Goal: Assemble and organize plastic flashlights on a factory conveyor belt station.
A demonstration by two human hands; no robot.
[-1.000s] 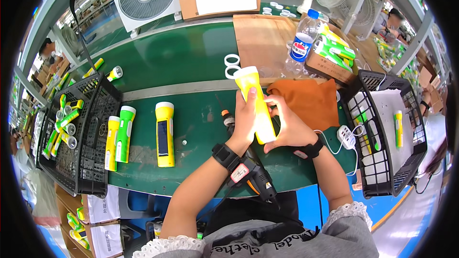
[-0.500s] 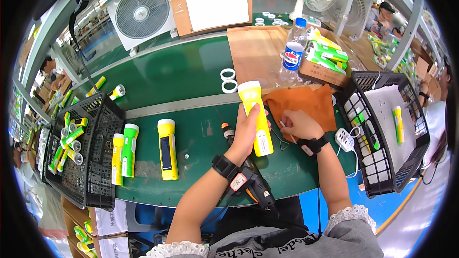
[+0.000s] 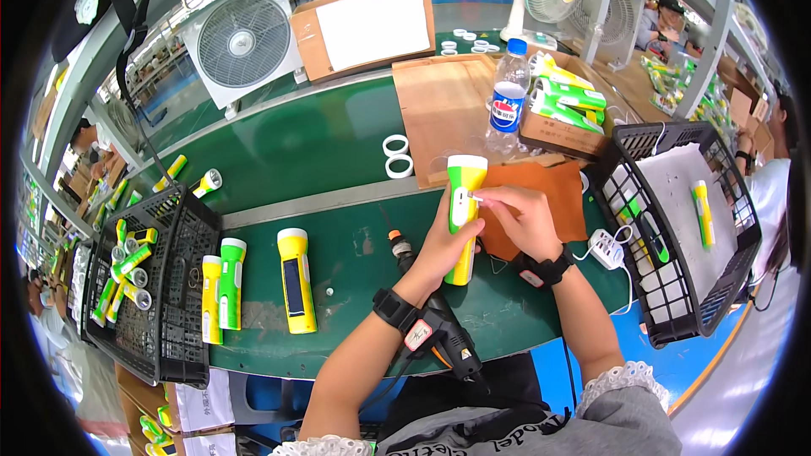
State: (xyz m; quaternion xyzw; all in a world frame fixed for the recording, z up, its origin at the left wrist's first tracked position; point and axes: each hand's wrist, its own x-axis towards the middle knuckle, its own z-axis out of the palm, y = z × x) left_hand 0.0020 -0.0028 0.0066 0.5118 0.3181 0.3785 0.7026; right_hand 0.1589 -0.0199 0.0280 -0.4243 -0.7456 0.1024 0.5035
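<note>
While our left hand (image 3: 445,241) curls round it: flashlight (image 3: 462,203) above the table (image 3: 524,321), not yet set down.
Right hand (image 3: 524,213): fingertips pinched on a small white piece (image 3: 478,198) at its side.
Table, leftward: three flashlights (image 3: 296,283) lying; finished or waiting, we can't tell.

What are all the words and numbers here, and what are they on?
I won't copy words, but print shows here:
Bottle: on its coloured label.
Cardboard box: small, hard to read.
Grey shirt: big black letters.
Wristband tag: blurred marks.
White sheet below: dark characters.
Held flashlight: any print too small to read.
</note>
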